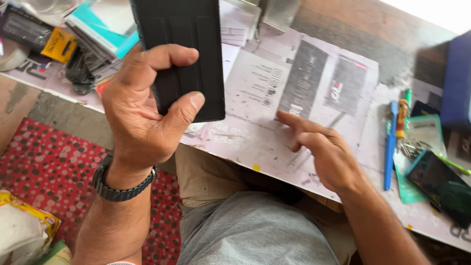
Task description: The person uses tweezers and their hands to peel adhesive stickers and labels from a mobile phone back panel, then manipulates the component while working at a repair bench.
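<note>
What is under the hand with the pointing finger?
Under the right hand lies a flattened printed cardboard sheet covering the table. The index fingertip touches it. What the palm covers cannot be seen.

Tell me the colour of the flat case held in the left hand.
Black, with raised ridges; the flat case sits in the left hand, seen in the head view.

One black case (184,54), one phone (438,185), one blue pen (390,145), perhaps two screwdrivers (402,118)
</note>
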